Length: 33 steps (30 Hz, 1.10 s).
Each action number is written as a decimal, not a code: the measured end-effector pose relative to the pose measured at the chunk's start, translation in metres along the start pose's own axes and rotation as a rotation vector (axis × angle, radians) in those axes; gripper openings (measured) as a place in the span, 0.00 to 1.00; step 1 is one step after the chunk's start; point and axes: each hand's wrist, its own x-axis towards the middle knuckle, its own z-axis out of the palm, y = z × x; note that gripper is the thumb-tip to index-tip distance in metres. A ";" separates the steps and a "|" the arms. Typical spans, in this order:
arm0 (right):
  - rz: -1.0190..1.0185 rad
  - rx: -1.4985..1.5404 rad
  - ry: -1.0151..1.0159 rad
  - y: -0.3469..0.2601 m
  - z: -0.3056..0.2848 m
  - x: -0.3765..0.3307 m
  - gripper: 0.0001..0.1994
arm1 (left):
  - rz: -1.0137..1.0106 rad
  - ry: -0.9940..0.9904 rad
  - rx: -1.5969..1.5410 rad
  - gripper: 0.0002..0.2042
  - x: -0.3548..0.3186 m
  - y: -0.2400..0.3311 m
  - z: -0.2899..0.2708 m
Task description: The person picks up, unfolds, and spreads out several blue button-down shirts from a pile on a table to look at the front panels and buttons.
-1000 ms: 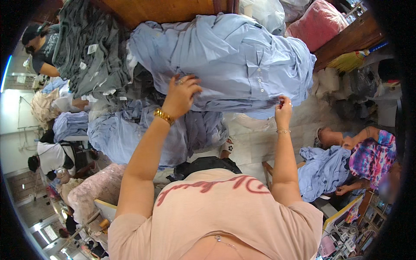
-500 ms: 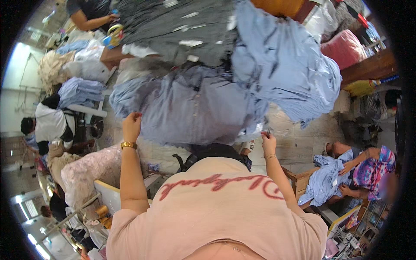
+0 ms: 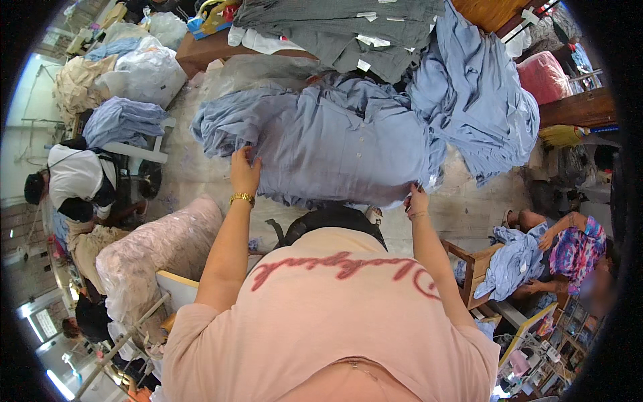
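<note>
- While both arms reach forward over the person's pink top, the blue shirt lies spread across the middle of the table — its long axis running left to right, square across the person's front, with a bunched end at the left and a flatter hem along the near edge.
- The blue heap sits at the table's right side, touching the shirt's far right end and spilling down toward the near edge.
- The grey stack lies along the far edge, behind the shirt, with small white tags showing on it.
- A person in a white top bends over work well off to the left; another, seated low at the right, holds blue cloth in the lap.
- The left hand, a gold bracelet at its wrist, is laid on the shirt's near-left part just beside the bunched end — fingers pressed into the cloth; whether they pinch a fold I cannot tell.
- The right hand is clenched on the shirt's near-right hem corner, pinching it. Both hands lie at the near edge, the shirt stretching away from them; neither is plainly nearer.
</note>
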 end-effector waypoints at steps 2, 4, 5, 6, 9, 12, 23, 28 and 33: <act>-0.083 -0.099 0.062 0.007 -0.012 0.013 0.11 | 0.077 0.093 0.010 0.13 0.001 -0.014 0.006; -0.209 -0.277 0.170 0.009 -0.008 0.005 0.11 | -0.079 -0.082 0.017 0.12 0.002 -0.022 0.006; -0.303 -0.409 0.246 0.004 -0.007 -0.004 0.11 | -0.165 -0.162 0.019 0.11 0.000 -0.026 0.005; -0.294 -0.283 0.253 0.001 -0.011 -0.012 0.10 | -0.187 -0.229 -0.018 0.10 0.002 -0.018 -0.002; -0.195 0.104 0.237 -0.010 -0.017 -0.026 0.09 | -0.098 -0.122 -0.447 0.09 -0.003 -0.019 -0.013; 0.167 0.381 0.146 -0.042 -0.021 -0.040 0.09 | -0.435 -0.268 -1.032 0.10 -0.009 -0.033 -0.006; 0.393 0.430 -0.251 -0.100 -0.060 -0.079 0.10 | -0.283 -0.394 -0.721 0.12 -0.007 -0.010 -0.030; 0.190 0.655 -0.130 -0.097 -0.080 -0.065 0.14 | -0.817 -0.572 -1.545 0.13 0.001 0.061 -0.045; -0.459 0.816 0.037 -0.256 -0.148 -0.102 0.09 | 0.000 -0.723 -1.569 0.13 0.045 0.150 -0.108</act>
